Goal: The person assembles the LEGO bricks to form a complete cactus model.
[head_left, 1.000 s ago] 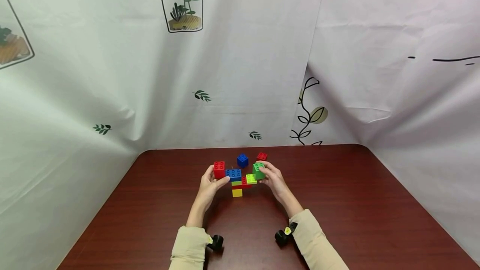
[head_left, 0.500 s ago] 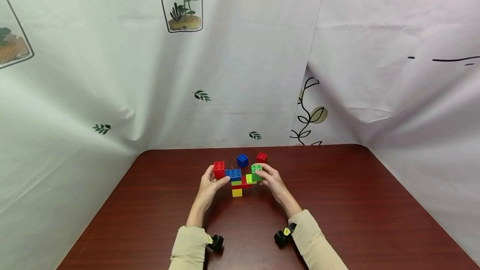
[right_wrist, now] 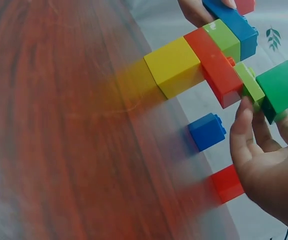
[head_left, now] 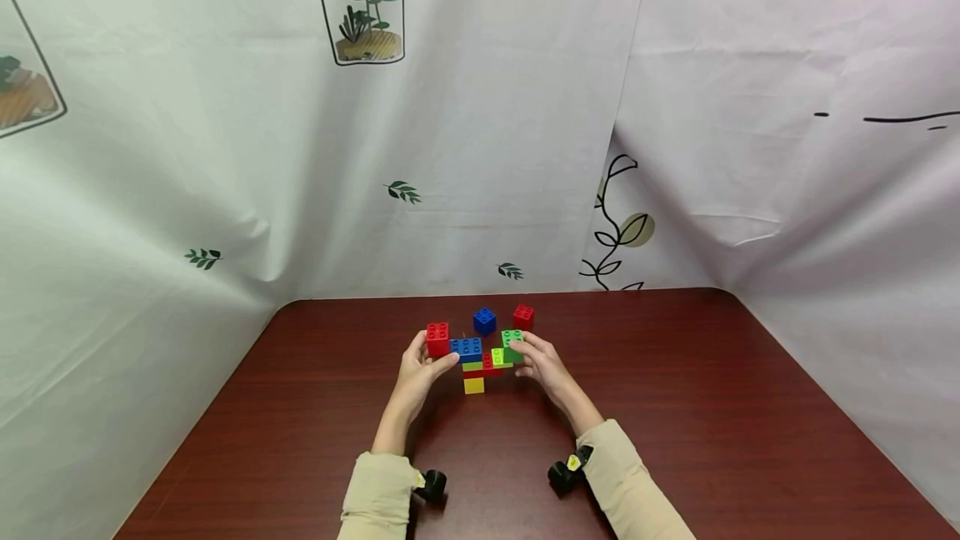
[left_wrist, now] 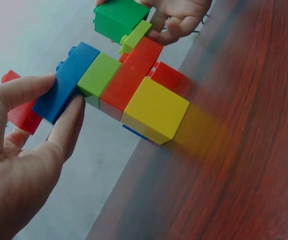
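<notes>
A built-up toy brick figure stands on a yellow brick (head_left: 474,387). Above the yellow is a long red brick (left_wrist: 133,80), bearing lime bricks on both sides. On the left lime brick sits a blue brick (head_left: 467,349), with a red brick (head_left: 438,340) at its outer end. My left hand (head_left: 414,375) grips the blue brick, thumb on its near side and fingers behind. At the other side, my right hand (head_left: 547,369) pinches a green brick (right_wrist: 282,89) set over the thin lime brick (right_wrist: 249,82); its fingertips reach that lime brick too.
Behind the figure, a loose blue brick (head_left: 484,321) and a loose red brick (head_left: 522,317) lie on the dark wooden table (head_left: 300,407). A white printed cloth (head_left: 465,123) hangs around the table's back and sides.
My right hand has moved slightly left with the green brick, which now overlaps the lime brick more. The left hand and the rest of the figure have stayed put.
</notes>
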Demonstrator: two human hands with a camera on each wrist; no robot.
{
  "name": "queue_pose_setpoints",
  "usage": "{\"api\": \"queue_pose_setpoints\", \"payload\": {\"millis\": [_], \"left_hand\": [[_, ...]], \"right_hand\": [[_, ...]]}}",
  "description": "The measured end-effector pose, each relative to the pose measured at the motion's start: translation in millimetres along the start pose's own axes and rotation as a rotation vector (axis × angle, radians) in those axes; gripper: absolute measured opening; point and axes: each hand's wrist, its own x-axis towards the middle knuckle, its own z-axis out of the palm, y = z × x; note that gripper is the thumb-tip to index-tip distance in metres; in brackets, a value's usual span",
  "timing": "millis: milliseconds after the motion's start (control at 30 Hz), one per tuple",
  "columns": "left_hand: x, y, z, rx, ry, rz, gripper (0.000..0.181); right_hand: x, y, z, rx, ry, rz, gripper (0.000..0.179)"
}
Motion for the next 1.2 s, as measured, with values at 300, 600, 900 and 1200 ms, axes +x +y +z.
{"api": "queue_pose_setpoints", "payload": {"millis": [300,600,900,1200], "left_hand": [[-0.5,1.6,0.1,-0.016,-0.008,-0.001,0.052],[-0.3,1.9,0.4,-0.021,-0.008,-0.003,0.052],[-0.2,1.8,-0.7,-0.035,-0.007,-0.008,0.051],[-0.5,1.4,-0.6,-0.031,-0.020,-0.001,0.053]], "right_hand": [[2.8,9.0,-2.1,0.107,-0.080,-0.092,0.046],[1.7,2.7,3.6,0.122,-0.030,-0.014,0.035],[1.6,2.0,2.9,0.138,-0.043,-0.013,0.037],[3.2,4.7,-3.3,0.141,-0.119,-0.007,0.041]]}}
